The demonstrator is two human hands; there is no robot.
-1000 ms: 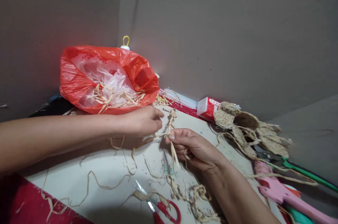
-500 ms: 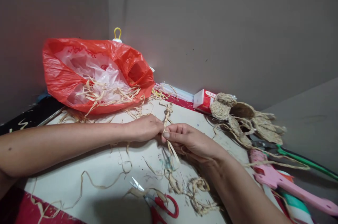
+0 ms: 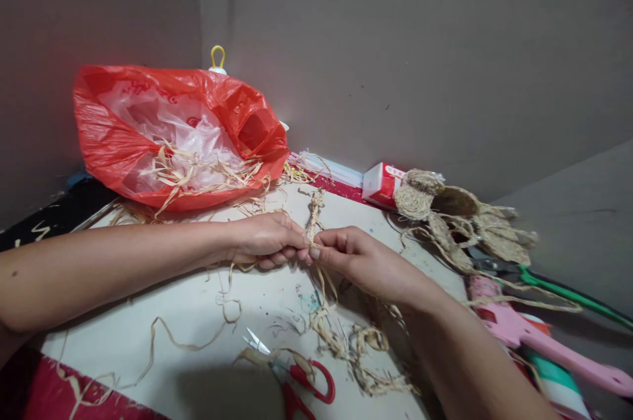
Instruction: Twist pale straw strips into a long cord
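Between my hands is a braid of pale dried raffia (image 3: 315, 214), its knotted end lying away from me on the board. My left hand (image 3: 270, 240) pinches its near end from the left, fingers curled. From the right, my right hand (image 3: 353, 258) pinches the same spot between thumb and fingers, almost touching the left fingertips. Loose raffia strands (image 3: 326, 285) hang down from the pinch toward me. Red-handled scissors (image 3: 291, 374) lie nearer to me, blades parted, with a strip of fibre across them.
A red plastic bag (image 3: 113, 143) of raffia stands at the back left. Finished-looking woven fibre pieces (image 3: 418, 196) lie at the right beside a red-and-white box (image 3: 380, 184). Green-handled pliers (image 3: 568, 295) and a pink glue gun (image 3: 548, 341) sit at the right edge. Coiled cord (image 3: 370, 360) lies near front.
My left hand has turned so that its curled fingers show more. My right hand has shifted slightly, and the loose strands below hang differently. Both hands stay on the braid.
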